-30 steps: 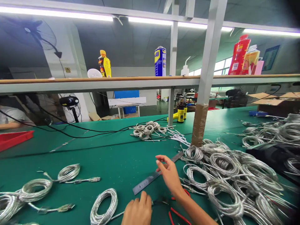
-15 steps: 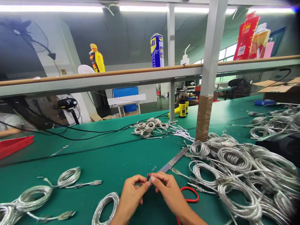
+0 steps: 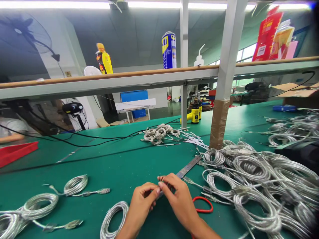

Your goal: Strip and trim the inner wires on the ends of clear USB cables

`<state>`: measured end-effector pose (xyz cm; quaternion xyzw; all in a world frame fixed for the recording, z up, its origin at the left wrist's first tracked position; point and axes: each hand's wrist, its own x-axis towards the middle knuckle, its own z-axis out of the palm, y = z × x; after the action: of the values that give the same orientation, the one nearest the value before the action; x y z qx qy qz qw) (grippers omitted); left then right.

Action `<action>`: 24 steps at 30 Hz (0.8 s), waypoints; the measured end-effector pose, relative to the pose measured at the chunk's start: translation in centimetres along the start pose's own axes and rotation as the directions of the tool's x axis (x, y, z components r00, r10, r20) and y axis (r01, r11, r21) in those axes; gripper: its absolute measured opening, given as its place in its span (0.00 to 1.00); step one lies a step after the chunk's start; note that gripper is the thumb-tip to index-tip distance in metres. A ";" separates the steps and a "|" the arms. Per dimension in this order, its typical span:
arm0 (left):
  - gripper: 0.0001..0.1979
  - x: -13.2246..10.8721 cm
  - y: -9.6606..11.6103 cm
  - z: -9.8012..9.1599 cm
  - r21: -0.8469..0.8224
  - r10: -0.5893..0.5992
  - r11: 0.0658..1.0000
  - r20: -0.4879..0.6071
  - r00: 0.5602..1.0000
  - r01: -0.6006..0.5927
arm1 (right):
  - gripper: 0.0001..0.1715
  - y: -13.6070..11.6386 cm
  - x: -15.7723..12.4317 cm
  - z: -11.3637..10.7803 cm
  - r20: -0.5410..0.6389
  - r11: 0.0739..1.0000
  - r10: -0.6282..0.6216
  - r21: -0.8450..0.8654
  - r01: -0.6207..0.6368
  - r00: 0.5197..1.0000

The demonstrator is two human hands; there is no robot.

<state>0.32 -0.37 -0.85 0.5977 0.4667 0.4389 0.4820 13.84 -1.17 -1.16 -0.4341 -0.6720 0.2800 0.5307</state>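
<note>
My left hand (image 3: 143,204) and my right hand (image 3: 178,202) meet low in the middle of the view. Their fingertips pinch the end of a thin cable (image 3: 160,179), with fine wire strands sticking up from it. The cable's length is hidden by my fingers. A steel ruler (image 3: 189,167) lies under and beyond my right hand. Red-handled pliers (image 3: 203,205) lie just right of that hand, their jaws hidden. A coil of clear-sheathed silver cable (image 3: 113,220) sits just left of my left wrist.
A large heap of coiled silver cables (image 3: 251,186) fills the green mat's right side. USB cable coils (image 3: 74,185) lie at left, and a smaller bundle (image 3: 157,136) lies beyond. A tape-wrapped post (image 3: 218,124) rises from the bench. A co-worker's arm (image 3: 10,137) shows at far left, behind a red tray (image 3: 15,153).
My hands, apart a second ago, have come together and pinch the cable end. The red pliers now lie uncovered. The whole view has tilted slightly.
</note>
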 end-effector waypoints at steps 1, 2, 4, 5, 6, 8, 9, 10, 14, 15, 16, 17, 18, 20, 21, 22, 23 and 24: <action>0.16 -0.1 0.1 0.0 -0.023 0.011 1.000 -0.038 0.999 -0.011 | 0.10 0.1 -0.1 0.2 0.001 0.991 0.069 0.111 -0.069 0.998; 0.15 -0.2 0.3 0.1 -0.052 0.016 0.998 -0.075 0.997 -0.020 | 0.10 0.3 -0.1 0.5 0.028 0.966 0.130 0.223 -0.133 0.991; 0.13 -0.3 0.6 0.1 -0.118 0.014 0.993 -0.122 0.992 -0.028 | 0.13 0.7 -0.2 1.1 0.136 0.875 0.194 0.423 -0.234 0.971; 0.13 -0.4 0.7 0.1 -0.147 0.010 0.989 -0.127 0.992 -0.029 | 0.14 0.9 -0.3 1.4 0.196 0.820 0.198 0.504 -0.272 0.960; 0.12 -0.5 0.9 0.0 -0.169 0.008 0.985 -0.119 0.993 -0.028 | 0.16 1.0 -0.3 1.8 0.243 0.762 0.193 0.573 -0.302 0.951; 0.11 -0.5 1.1 -0.1 -0.197 0.001 0.980 -0.089 0.996 -0.018 | 0.19 1.1 -0.4 2.3 0.294 0.661 0.192 0.666 -0.345 0.936; 0.10 -0.5 1.2 -0.2 -0.209 -0.006 0.978 -0.069 0.998 -0.008 | 0.19 1.0 -0.5 2.5 0.300 0.625 0.199 0.694 -0.357 0.933; 0.10 -0.5 1.4 -0.3 -0.221 -0.016 0.975 -0.047 0.999 0.005 | 0.19 0.9 -0.6 2.6 0.302 0.602 0.208 0.710 -0.365 0.930; 0.10 -0.5 1.9 -0.8 -0.275 -0.082 0.957 0.051 0.995 0.093 | 0.16 0.0 -0.5 2.6 0.326 0.575 0.163 0.735 -0.358 0.931; 0.10 -0.5 2.0 -0.9 -0.291 -0.105 0.949 0.073 0.992 0.122 | 0.15 -0.2 -0.5 2.5 0.337 0.575 0.137 0.738 -0.352 0.931; 0.09 -0.5 2.1 -1.0 -0.305 -0.126 0.941 0.095 0.987 0.150 | 0.13 -0.3 -0.5 2.4 0.351 0.577 0.110 0.739 -0.347 0.930; 0.09 -0.5 2.2 -1.1 -0.319 -0.144 0.932 0.114 0.983 0.174 | 0.12 -0.3 -0.4 2.2 0.367 0.581 0.085 0.737 -0.345 0.926; 0.08 -0.5 2.3 -1.1 -0.331 -0.159 0.924 0.129 0.979 0.193 | 0.11 -0.3 -0.4 2.1 0.384 0.588 0.063 0.732 -0.345 0.921; 0.09 -0.6 2.4 -1.1 -0.341 -0.166 0.917 0.143 0.976 0.206 | 0.10 -0.1 -0.4 1.7 0.419 0.613 0.017 0.713 -0.341 0.908; 0.09 -0.6 2.3 -1.0 -0.339 -0.156 0.920 0.145 0.977 0.197 | 0.10 -0.1 -0.4 1.5 0.435 0.630 -0.007 0.701 -0.334 0.901; 0.10 -0.6 2.3 -0.9 -0.336 -0.141 0.924 0.143 0.980 0.182 | 0.10 0.0 -0.4 1.3 0.447 0.648 -0.028 0.689 -0.324 0.894; 0.10 -0.6 2.2 -0.9 -0.331 -0.122 0.929 0.139 0.983 0.163 | 0.10 0.0 -0.4 1.1 0.457 0.663 -0.046 0.679 -0.315 0.888; 0.10 -0.6 2.0 -0.8 -0.326 -0.104 0.934 0.136 0.985 0.144 | 0.10 0.0 -0.4 0.9 0.463 0.676 -0.057 0.670 -0.307 0.885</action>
<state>-0.31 -1.05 1.23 0.5011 0.3933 0.4448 0.6295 13.01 -1.49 -1.61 -0.1576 -0.5756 0.6516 0.4682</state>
